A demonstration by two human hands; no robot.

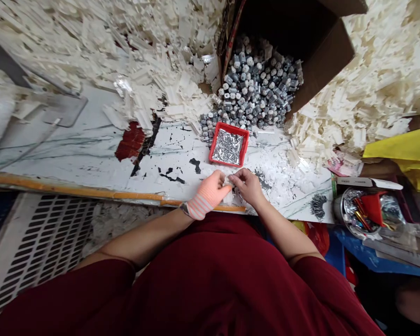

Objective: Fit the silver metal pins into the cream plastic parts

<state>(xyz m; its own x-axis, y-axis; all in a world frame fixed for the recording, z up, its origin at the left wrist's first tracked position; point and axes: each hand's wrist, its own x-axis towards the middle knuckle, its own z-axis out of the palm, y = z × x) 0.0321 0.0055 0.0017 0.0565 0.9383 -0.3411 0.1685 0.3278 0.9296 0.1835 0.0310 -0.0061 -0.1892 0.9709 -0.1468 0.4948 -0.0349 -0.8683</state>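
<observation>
My left hand (208,193), in an orange and grey striped glove, is closed near the table's front edge, thumb against fingers. My bare right hand (248,187) is also closed in a pinch, its fingertips almost meeting the left thumb. Something small and whitish shows between the two hands, too small and covered to name. Just beyond them stands a red square tray (227,163) filled with short shiny metal pins (227,145). Whitish bits and a few thin pins lie on the table under my hands.
Behind the tray, small grey and white blocks (259,88) spill from a tipped cardboard box (322,60). Heaps of cream plastic strips (161,60) lie on both sides. A round metal container (346,214) stands at right. A perforated white crate (38,252) sits below left.
</observation>
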